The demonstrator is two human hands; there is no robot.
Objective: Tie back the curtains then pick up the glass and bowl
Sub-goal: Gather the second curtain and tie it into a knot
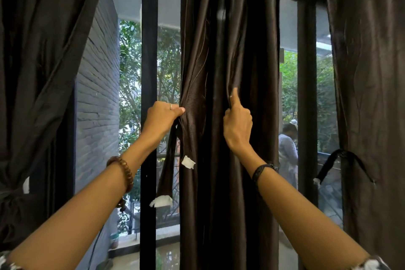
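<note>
Three dark curtains hang at the window. The left curtain (43, 72) is gathered near its lower edge. The left hand (162, 116) grips the left edge of the middle curtain (219, 182), along with a dark strap (168, 160) whose white-tipped ends hang below. The right hand (237, 125) clutches a fold of the same curtain, forefinger raised. The right curtain (368, 72) is bound by a tie (335, 160). Glass and bowl lie outside the view.
</note>
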